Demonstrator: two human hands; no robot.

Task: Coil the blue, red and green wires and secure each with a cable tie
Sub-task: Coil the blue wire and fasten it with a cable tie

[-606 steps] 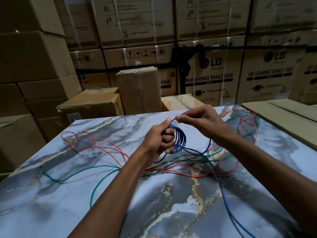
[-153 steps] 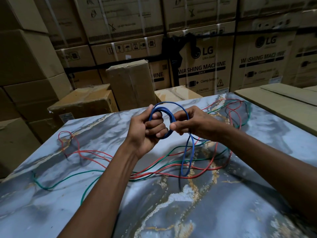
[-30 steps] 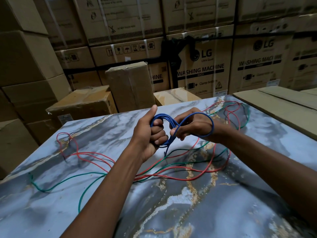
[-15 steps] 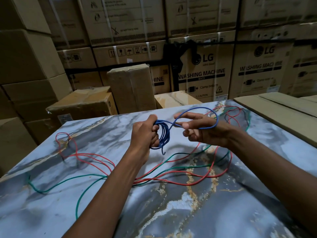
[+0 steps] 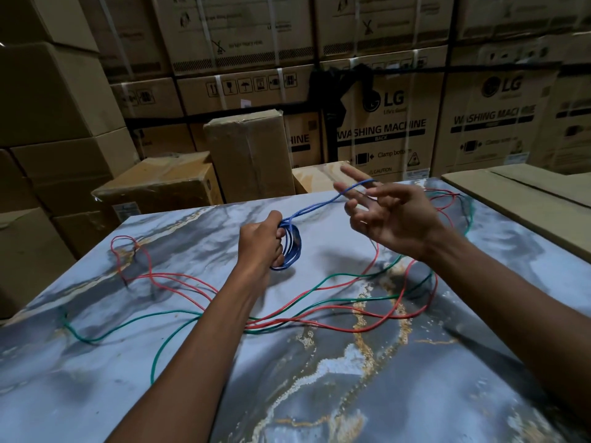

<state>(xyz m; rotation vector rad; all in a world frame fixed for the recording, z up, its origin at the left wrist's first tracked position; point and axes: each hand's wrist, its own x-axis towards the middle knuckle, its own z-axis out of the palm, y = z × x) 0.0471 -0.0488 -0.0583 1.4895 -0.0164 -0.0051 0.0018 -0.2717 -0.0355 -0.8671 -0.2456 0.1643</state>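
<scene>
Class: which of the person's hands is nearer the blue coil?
Left. The left hand grips the blue coil itself; the right hand is off to its right, with a blue strand looped over its fingers.

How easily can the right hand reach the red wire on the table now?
Probably not at once: the right hand has a loop of the thin blue wire over its spread fingers, hovering above the thin red wire.

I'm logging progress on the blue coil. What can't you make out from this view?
- Head view: blue wire end, hidden in the left hand.
- How the right hand holds the blue loop: fingers blurred.
- Cable ties: none seen.
- Red wire and green wire ends: too thin, tangled.
</scene>
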